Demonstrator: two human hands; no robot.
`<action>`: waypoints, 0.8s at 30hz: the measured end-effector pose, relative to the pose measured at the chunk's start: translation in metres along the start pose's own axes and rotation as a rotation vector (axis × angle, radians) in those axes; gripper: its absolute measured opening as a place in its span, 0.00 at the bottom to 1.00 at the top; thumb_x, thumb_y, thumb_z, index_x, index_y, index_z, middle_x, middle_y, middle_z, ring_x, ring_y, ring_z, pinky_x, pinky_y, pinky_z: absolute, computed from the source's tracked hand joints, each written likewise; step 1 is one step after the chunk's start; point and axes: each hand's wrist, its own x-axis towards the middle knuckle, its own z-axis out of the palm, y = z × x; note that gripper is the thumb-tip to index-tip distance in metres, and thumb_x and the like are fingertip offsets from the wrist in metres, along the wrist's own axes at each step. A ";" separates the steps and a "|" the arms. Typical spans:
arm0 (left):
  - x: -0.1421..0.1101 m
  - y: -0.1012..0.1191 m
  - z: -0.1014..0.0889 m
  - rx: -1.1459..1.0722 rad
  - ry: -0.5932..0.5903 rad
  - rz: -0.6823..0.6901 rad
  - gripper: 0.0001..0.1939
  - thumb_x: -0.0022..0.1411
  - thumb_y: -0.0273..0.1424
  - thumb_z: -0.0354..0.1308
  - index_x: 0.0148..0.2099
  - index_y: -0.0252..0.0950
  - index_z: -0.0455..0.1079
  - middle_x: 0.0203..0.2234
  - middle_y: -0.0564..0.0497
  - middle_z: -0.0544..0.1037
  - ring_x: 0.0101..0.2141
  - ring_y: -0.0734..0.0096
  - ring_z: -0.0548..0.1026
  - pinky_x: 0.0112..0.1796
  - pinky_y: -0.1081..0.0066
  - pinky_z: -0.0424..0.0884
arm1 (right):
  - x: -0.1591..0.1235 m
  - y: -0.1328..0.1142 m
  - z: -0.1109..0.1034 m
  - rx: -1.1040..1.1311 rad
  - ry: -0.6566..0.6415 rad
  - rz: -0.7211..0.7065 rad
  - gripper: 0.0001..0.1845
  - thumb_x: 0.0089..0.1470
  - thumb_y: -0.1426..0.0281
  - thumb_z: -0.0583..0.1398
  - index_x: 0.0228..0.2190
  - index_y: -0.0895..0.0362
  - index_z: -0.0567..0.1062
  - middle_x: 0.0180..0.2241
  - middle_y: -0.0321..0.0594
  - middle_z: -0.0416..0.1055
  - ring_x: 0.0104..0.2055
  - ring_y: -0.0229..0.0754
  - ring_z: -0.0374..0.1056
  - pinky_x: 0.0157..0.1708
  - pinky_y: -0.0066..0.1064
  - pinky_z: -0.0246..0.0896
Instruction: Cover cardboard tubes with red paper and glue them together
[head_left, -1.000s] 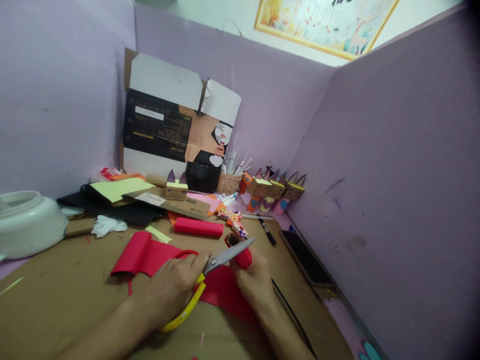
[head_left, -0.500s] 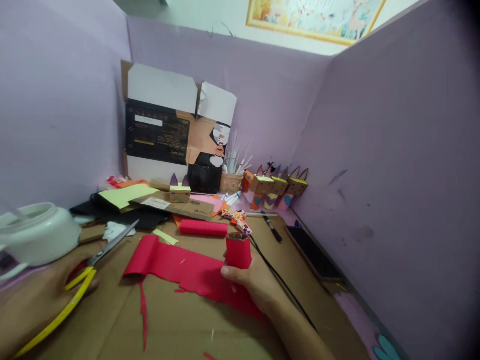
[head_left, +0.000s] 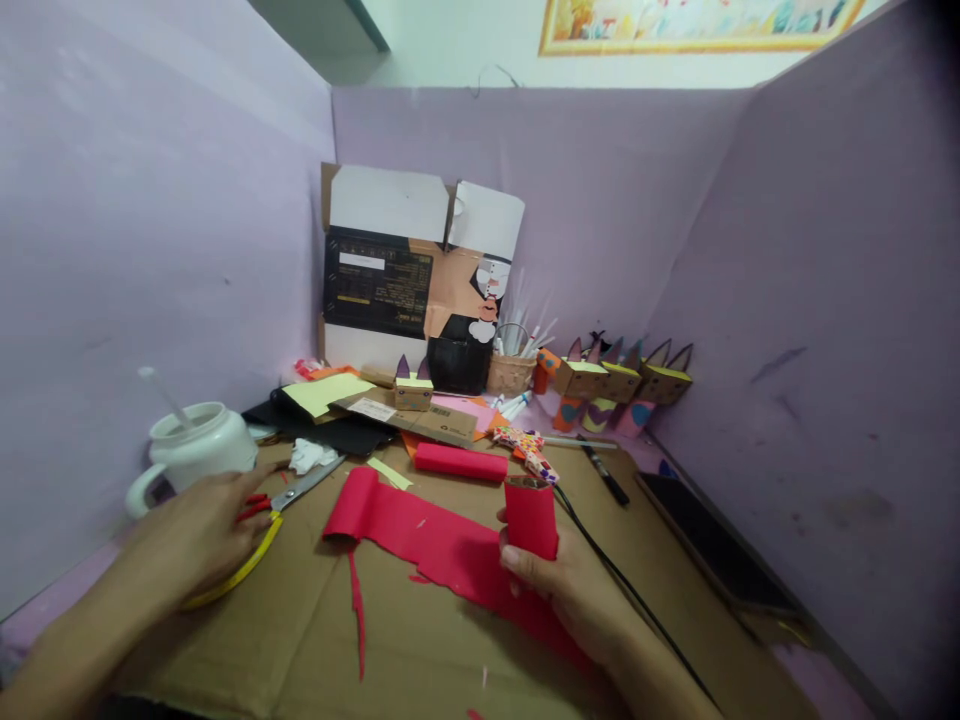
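Note:
My left hand [head_left: 202,525] is at the left, its fingers around the handles of the scissors [head_left: 300,485], with yellow and red grips. The blades point away to the right, low over the cardboard. My right hand [head_left: 562,575] grips a short tube wrapped in red paper [head_left: 531,520], upright, its open brown end facing up. Beneath and beside that hand lies a torn-edged strip of red paper [head_left: 427,530], curled at its left end. Behind the strip rests a longer red roll [head_left: 461,462].
A white pot [head_left: 202,450] stands left, beside crumpled white tissue [head_left: 311,456]. Behind are a cardboard animal head [head_left: 412,393], a flattened box [head_left: 382,280] and a basket of sticks [head_left: 512,373]. Right are a dotted glue gun [head_left: 525,445] with cable, a marker [head_left: 604,472] and a phone [head_left: 712,540].
My left hand has brought the scissors down and inward, closer to the tabletop. The view has shifted, so things appear farther right. My right hand keeps the red tube upright.

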 end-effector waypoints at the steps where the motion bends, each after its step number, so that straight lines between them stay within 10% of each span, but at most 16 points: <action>1: -0.001 0.018 -0.002 -0.007 -0.049 0.002 0.22 0.54 0.35 0.52 0.52 0.38 0.68 0.33 0.48 0.76 0.33 0.55 0.75 0.31 0.65 0.66 | 0.000 0.000 0.001 -0.007 0.003 0.005 0.27 0.36 0.62 0.69 0.39 0.58 0.71 0.28 0.36 0.69 0.25 0.37 0.63 0.27 0.28 0.57; 10: 0.000 0.192 0.057 -0.879 -0.393 0.267 0.31 0.48 0.33 0.61 0.55 0.36 0.59 0.45 0.43 0.70 0.45 0.61 0.69 0.43 0.61 0.68 | 0.001 -0.007 0.007 -0.015 0.020 0.009 0.24 0.34 0.64 0.69 0.37 0.58 0.72 0.25 0.36 0.71 0.25 0.41 0.65 0.27 0.31 0.59; 17: -0.006 0.202 0.086 -1.037 -0.372 0.352 0.18 0.48 0.28 0.60 0.42 0.37 0.62 0.39 0.47 0.72 0.40 0.65 0.71 0.39 0.68 0.68 | 0.006 -0.003 0.010 -0.169 0.029 -0.076 0.09 0.37 0.70 0.65 0.25 0.57 0.72 0.15 0.31 0.65 0.25 0.43 0.66 0.25 0.31 0.60; 24: -0.009 0.192 0.083 -0.934 -0.338 0.373 0.08 0.46 0.28 0.61 0.28 0.36 0.64 0.33 0.50 0.71 0.34 0.67 0.68 0.35 0.69 0.63 | 0.010 0.004 0.001 -0.497 0.121 -0.261 0.19 0.39 0.77 0.55 0.37 0.58 0.72 0.35 0.39 0.75 0.36 0.46 0.70 0.34 0.32 0.65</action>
